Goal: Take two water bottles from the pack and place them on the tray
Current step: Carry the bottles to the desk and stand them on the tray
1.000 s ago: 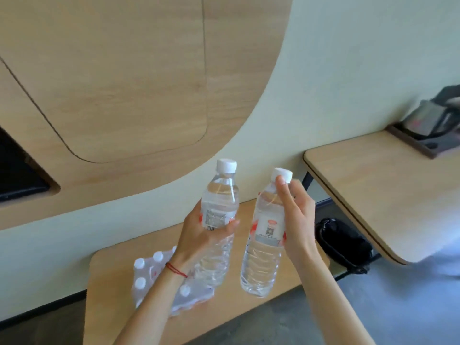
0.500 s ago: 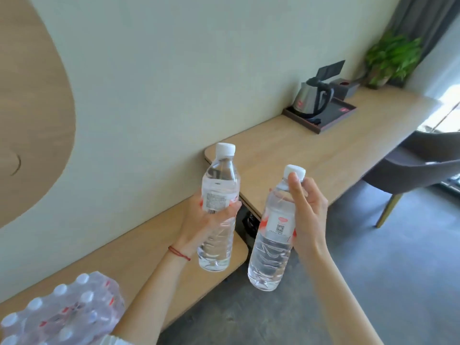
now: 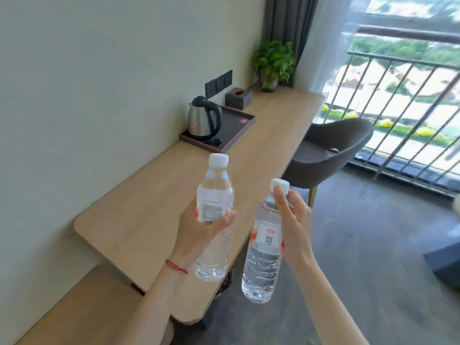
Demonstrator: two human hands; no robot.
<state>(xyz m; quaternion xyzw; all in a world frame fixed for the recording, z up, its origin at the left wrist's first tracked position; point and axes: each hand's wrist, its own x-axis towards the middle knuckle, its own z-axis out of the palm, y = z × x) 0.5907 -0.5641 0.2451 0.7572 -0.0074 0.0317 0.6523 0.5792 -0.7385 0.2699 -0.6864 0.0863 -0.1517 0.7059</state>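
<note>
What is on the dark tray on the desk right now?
On the tray a steel kettle stands at its near-left end; the rest looks bare apart from a small red mark. Neither bottle is there. The surface behind the kettle is hidden.

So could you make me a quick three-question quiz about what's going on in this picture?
1. True or false: each hand holds one water bottle.
2. What stands on the dark tray? A) kettle B) plant C) cup
3. Fill in: both bottle caps are ____ in colour.

Key
1. True: the left hand holds the left bottle, the right hand the right bottle.
2. A, the kettle.
3. White.
</note>
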